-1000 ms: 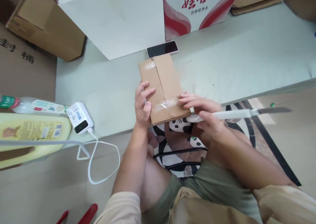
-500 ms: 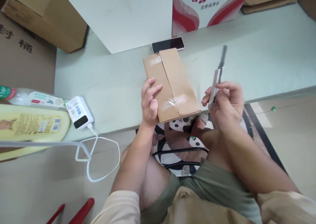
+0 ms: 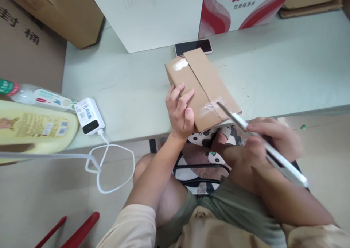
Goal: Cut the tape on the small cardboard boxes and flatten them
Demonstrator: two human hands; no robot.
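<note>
My left hand (image 3: 179,111) grips the left side of a small cardboard box (image 3: 201,80), fingers on its upper face and thumb near the lower edge. The box lies tilted at the table's front edge, with strips of clear tape (image 3: 181,64) across its flap seam. My right hand (image 3: 269,140), blurred by motion, is closed around a utility knife (image 3: 287,166) with a white handle. Its dark blade points up and left, the tip at the lower tape strip near the seam. Whether the tip touches the tape I cannot tell.
A phone (image 3: 193,46) lies behind the box, before a large white carton (image 3: 153,14) and a red-and-white carton (image 3: 240,11). At left are a white device (image 3: 89,115) with a cable (image 3: 120,146), a clear bottle (image 3: 41,96) and a yellow container (image 3: 38,126).
My right hand has brought the knife down and turned its blade left, from upright beside the box to the lower tape strip. My left hand still holds the box.
</note>
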